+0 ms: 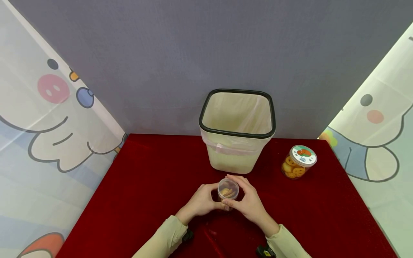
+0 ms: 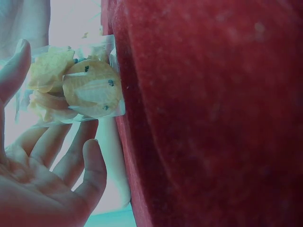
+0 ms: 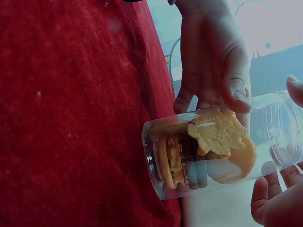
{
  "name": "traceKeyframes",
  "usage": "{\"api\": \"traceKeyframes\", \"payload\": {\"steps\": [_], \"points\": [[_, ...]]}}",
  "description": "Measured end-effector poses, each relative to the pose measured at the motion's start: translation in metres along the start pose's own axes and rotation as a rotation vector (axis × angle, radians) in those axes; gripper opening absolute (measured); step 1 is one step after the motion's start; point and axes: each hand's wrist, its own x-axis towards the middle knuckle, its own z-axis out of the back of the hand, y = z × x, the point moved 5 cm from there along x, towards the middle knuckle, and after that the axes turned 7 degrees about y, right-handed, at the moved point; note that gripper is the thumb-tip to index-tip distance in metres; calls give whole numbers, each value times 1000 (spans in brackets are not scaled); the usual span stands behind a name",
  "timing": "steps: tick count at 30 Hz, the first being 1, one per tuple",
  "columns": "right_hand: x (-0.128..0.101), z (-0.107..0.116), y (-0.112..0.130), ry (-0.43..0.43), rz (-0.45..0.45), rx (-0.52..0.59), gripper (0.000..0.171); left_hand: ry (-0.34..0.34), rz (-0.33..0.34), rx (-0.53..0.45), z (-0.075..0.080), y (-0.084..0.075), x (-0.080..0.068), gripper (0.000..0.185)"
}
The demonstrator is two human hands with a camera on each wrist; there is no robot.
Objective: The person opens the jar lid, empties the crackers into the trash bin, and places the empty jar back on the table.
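A clear plastic cookie jar (image 1: 228,190) stands upright on the red cloth, held between both hands in front of the person. In the left wrist view, round and scalloped cookies (image 2: 92,87) show through its wall. My left hand (image 1: 204,200) curves round the jar's body from the left, thumb at the near side. From the right, my right hand (image 1: 250,200) spans the top rim, its fingers on the far side and thumb on the near side. The right wrist view shows a ridged ring (image 3: 286,130) at the jar's upper end, close to the right fingers (image 3: 277,184).
A cream bin (image 1: 237,150) with a black rim and a plastic liner stands just beyond the hands. To its right is a second cookie jar (image 1: 298,161) with a printed lid. Grey cloth (image 1: 161,71) rises behind the red cloth (image 1: 145,172), with cartoon-printed sheets at both sides.
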Motion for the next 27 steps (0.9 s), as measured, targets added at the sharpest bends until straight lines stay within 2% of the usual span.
{"api": "traceKeyframes", "payload": {"steps": [6,14,19,27], "points": [[1,2,6,-17,-19,-3,76,0,-4,-5,0,0,0,67],[2,14,41,-13,6,40,69,-3,10,13,-1,1,-2,79],[0,20,42,-29,29,92,70,-3,13,27,0,0,-1,83],[-5,32,35,-69,59,82,73,-3,-8,35,0,-2,0,78]]}}
